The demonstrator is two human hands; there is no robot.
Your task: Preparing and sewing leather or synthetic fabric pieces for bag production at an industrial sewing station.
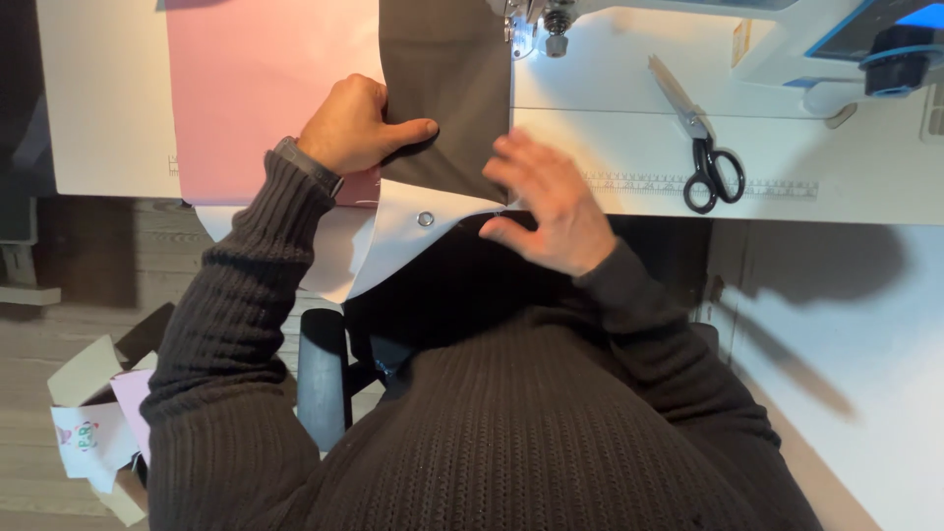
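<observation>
A dark grey-brown fabric panel (442, 88) lies on the white sewing table (639, 147), running up toward the sewing machine's needle area (536, 25). My left hand (359, 123) pinches the fabric's left edge, thumb on top. My right hand (551, 202) hovers with fingers spread at the fabric's lower right corner, at the table's front edge. A white sheet with a metal snap (425, 218) hangs below the fabric. A pink sheet (256, 88) lies to the left under my left hand.
Black-handled scissors (703, 147) rest on the table to the right, above a printed ruler strip. The sewing machine body (836, 39) fills the top right. Paper scraps and a cardboard box (93, 433) sit on the floor at lower left.
</observation>
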